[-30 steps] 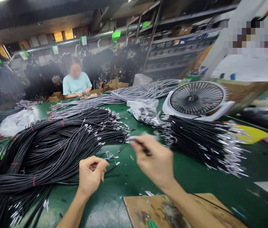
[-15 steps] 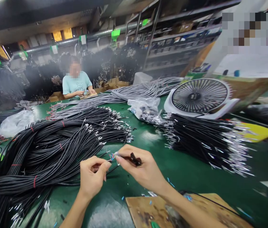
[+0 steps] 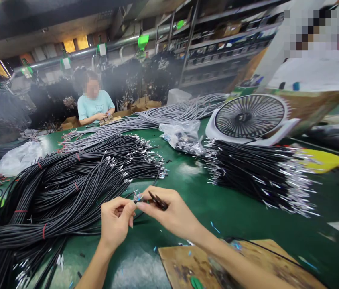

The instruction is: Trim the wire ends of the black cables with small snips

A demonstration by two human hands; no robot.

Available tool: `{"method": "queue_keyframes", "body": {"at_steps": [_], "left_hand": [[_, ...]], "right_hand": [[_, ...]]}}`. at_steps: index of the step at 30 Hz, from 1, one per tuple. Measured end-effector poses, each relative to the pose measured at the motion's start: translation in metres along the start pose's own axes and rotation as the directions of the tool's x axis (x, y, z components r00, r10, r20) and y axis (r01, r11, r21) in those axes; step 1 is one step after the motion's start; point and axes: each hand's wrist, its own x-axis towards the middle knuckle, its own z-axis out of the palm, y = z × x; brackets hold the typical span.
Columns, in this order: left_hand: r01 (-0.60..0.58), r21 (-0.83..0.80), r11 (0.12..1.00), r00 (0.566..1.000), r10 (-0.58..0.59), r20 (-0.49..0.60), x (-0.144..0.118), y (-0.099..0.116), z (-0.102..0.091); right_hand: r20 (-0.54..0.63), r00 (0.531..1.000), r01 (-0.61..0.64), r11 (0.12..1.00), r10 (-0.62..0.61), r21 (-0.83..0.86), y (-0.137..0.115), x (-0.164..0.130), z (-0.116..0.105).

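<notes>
My left hand (image 3: 116, 222) is closed in a pinch on the end of a black cable, mostly hidden by the fingers. Thin coloured wires (image 3: 137, 195), blue and white among them, fan out from that end between the two hands. Thumb and forefinger of my right hand (image 3: 172, 212) pinch at these wires, the fingertips almost touching those of the left. A dark tool with two pointed tips (image 3: 158, 201) is tucked in the right palm; its kind cannot be made out.
Bundled black cables (image 3: 76, 188) cover the left side. Short black cables (image 3: 247, 172) with stripped ends lie right, before a fan (image 3: 250, 116). A stained board (image 3: 181, 265) is at the front. Beyond are a plastic bag (image 3: 181, 134), grey cables (image 3: 157, 118) and a co-worker (image 3: 95, 104).
My right hand has shifted slightly left, its fingertips closing in on the left hand's. The tool in it has turned, showing two tips. The left hand has hardly moved.
</notes>
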Motion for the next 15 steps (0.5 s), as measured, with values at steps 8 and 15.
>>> {"method": "queue_keyframes", "body": {"at_steps": [8, 15], "left_hand": [[0.074, 0.018, 0.997, 0.997, -0.075, 0.009, 0.0000, 0.0028, 0.0010], [0.137, -0.010, 0.991, 0.990, -0.137, 0.023, 0.0016, 0.0046, 0.0030]], "right_hand": [[-0.057, 0.975, 0.201, 0.962, -0.214, -0.183, 0.0052, -0.0050, -0.0003], [-0.054, 0.972, 0.214, 0.952, -0.231, -0.219, -0.0002, -0.0058, -0.0036]]}}
